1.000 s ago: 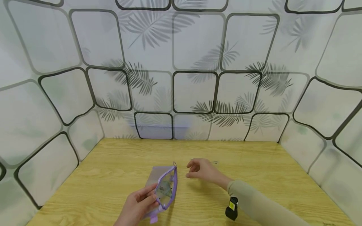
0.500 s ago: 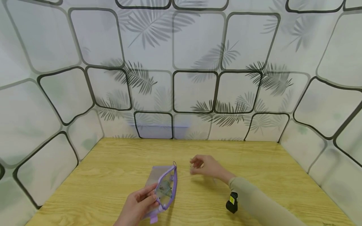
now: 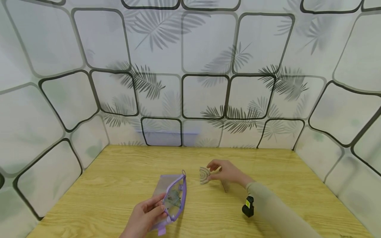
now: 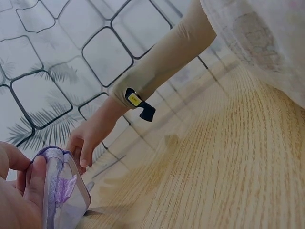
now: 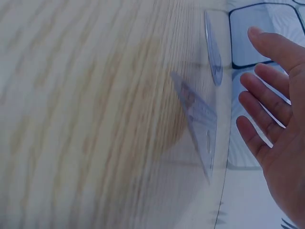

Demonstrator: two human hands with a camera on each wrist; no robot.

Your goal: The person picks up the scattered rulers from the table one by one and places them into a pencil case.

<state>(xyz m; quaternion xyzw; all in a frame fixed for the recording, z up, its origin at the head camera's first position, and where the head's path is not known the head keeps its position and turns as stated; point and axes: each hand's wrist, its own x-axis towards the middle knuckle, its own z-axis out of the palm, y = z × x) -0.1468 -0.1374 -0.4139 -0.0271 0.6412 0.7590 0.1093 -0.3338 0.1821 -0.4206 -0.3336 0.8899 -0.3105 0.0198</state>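
In the head view my left hand (image 3: 146, 215) grips the near side of a see-through pouch with purple zip edging (image 3: 185, 195). The pouch's mouth gapes, and something clear and greenish shows inside. My right hand (image 3: 227, 172) hovers over the table to the right of it, fingers loosely bent and holding nothing. A clear half-round protractor (image 3: 204, 175) lies by its thumb and fingertips. Under the palm lies a clear set square (image 3: 224, 187), partly hidden in the head view; the right wrist view shows more of this set square (image 5: 202, 124), with the fingers apart from it.
The wood-grain table (image 3: 125, 165) extends round both hands. Patterned curtains (image 3: 205, 96) enclose it at the back and on both sides. A black strap-like piece with a yellow label (image 3: 248, 205) hangs at the right sleeve.
My right hand has drawn back to the right, away from the pouch, uncovering the protractor and part of the set square. My left hand and the pouch have stayed in place.
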